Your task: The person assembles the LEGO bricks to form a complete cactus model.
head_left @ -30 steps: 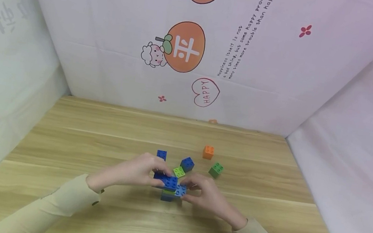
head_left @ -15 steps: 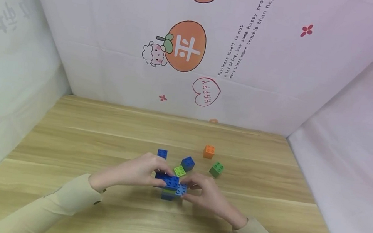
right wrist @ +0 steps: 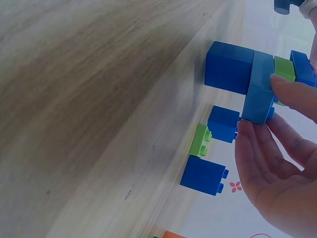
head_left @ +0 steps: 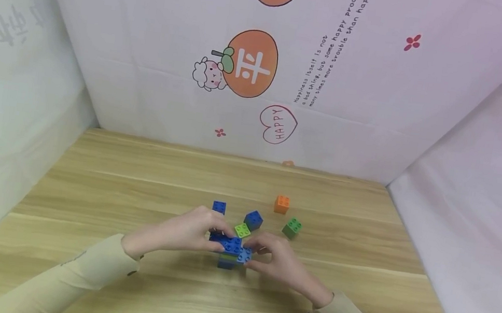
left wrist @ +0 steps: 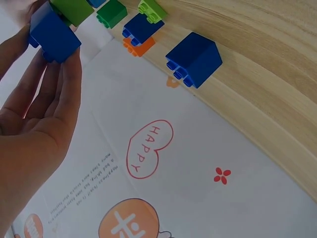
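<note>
A small stack of toy building bricks stands between the two hands. In the right wrist view its layers are a dark blue bottom brick (right wrist: 229, 68), a light blue brick (right wrist: 258, 89), a lime green brick (right wrist: 284, 68) and a dark blue top brick (right wrist: 303, 68). My left hand (head_left: 192, 228) pinches that top brick between thumb and fingers, from the left. From the other side, my right hand (head_left: 282, 266) grips the light blue brick's overhanging end, thumb on one face and fingertips on the opposite one. The fingers hide part of the top brick's left end.
Just behind the stack lie a thin lime brick (head_left: 242, 230), a blue brick (head_left: 253, 220) and another blue brick (head_left: 219, 207). Farther right are a green brick (head_left: 292, 228) and an orange brick (head_left: 281, 204). White printed cloth (head_left: 159, 98) encloses the wooden table (head_left: 160, 166).
</note>
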`<act>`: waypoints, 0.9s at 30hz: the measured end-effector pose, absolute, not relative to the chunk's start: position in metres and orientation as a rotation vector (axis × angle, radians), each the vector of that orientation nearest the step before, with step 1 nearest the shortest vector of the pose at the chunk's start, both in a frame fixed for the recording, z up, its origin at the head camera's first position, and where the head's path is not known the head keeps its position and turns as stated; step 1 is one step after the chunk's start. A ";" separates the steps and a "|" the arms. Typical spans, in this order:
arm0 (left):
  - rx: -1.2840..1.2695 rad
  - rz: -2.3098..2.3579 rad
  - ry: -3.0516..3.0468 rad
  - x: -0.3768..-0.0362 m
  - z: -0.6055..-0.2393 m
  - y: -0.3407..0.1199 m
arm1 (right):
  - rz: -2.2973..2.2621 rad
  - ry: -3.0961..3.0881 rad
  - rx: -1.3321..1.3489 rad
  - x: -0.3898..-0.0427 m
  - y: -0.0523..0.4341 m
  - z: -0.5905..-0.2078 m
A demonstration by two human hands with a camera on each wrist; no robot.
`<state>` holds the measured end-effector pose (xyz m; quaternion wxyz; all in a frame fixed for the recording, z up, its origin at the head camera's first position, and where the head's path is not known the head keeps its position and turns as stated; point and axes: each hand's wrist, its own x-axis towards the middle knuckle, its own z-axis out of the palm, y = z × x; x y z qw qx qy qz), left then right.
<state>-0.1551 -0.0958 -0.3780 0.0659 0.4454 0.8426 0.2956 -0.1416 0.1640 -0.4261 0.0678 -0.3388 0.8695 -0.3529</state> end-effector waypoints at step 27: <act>1.364 0.900 2.546 -0.154 -0.380 -0.097 | -1.178 2.612 -1.069 -0.139 0.148 -0.412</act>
